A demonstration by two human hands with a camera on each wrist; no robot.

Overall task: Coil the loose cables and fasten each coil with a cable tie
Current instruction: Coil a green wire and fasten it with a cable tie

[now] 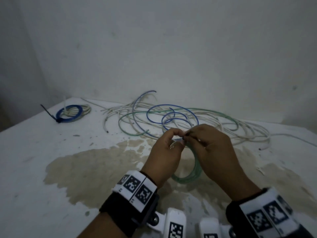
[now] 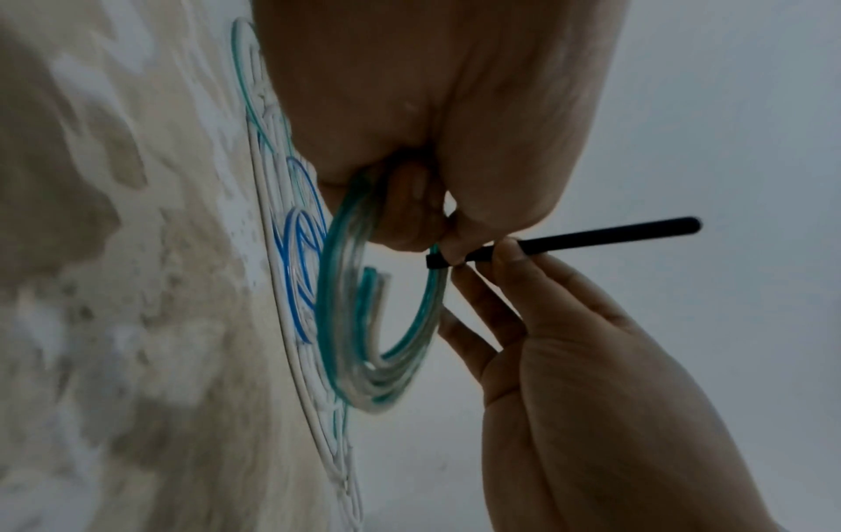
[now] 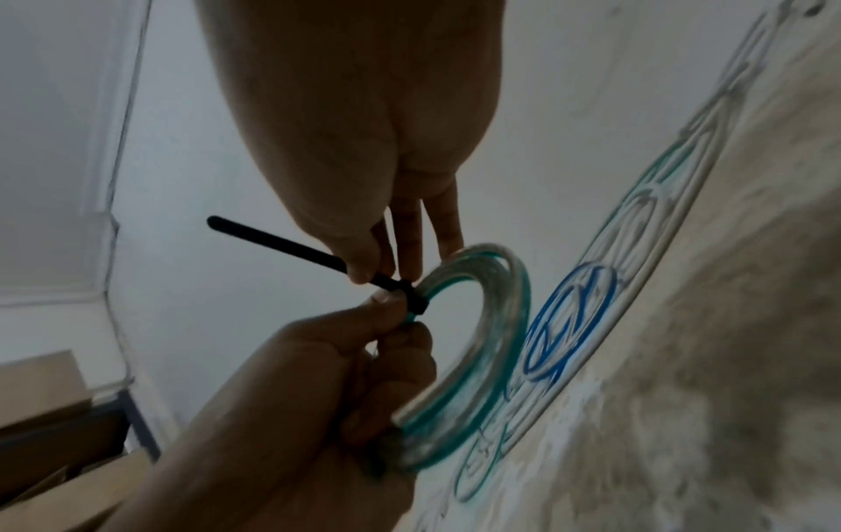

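Observation:
A green-and-clear cable coil point(image 1: 195, 172) point(image 2: 346, 316) point(image 3: 496, 324) is held upright just above the table, in front of me. My left hand point(image 1: 165, 152) point(image 2: 437, 230) point(image 3: 364, 360) grips the coil's top, its thumb against the head of a black cable tie point(image 2: 591, 239) point(image 3: 282, 244) wrapped round the strands. My right hand point(image 1: 214, 146) point(image 2: 500, 259) point(image 3: 364, 273) pinches the tie's tail close to the head; the tail sticks out straight. In the head view the tie is almost hidden between my fingertips.
Loose blue, green and white cables point(image 1: 171, 117) lie tangled behind my hands. A blue-and-white coil point(image 1: 72, 112), tied with a black tie, sits at the far left corner. The white table point(image 1: 51, 169) has a brown stain, with a wall behind. Cardboard boxes point(image 3: 41, 396) stand beside the table.

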